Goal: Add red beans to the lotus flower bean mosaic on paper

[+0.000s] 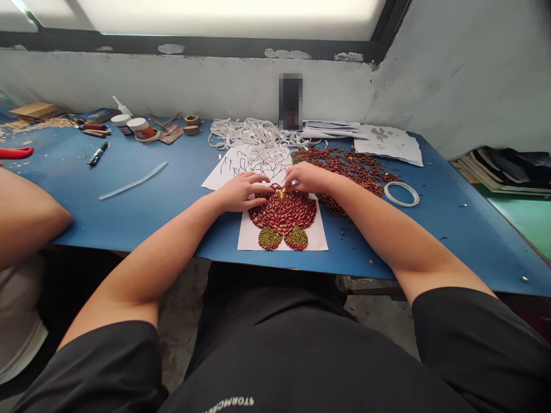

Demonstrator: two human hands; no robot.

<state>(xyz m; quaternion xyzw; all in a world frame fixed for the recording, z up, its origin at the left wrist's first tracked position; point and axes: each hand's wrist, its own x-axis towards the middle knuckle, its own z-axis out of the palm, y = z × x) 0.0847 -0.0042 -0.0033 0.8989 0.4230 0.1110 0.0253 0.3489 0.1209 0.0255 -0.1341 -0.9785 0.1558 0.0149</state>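
A flower picture of red beans, with two green-filled leaves edged in red at its bottom, lies on a white sheet in front of me. My left hand rests at the picture's upper left, its fingers apart and its fingertips on or just over the beans. Across from it, the fingers of my right hand are pinched together at the top of the picture, beside a small yellow patch. Whatever they hold is too small or hidden to make out.
Loose red and green beans spread to the right, beside a tape roll. Behind lie a line drawing, white strips and papers. Glue bottles and a marker are left. Another person's arm reaches in.
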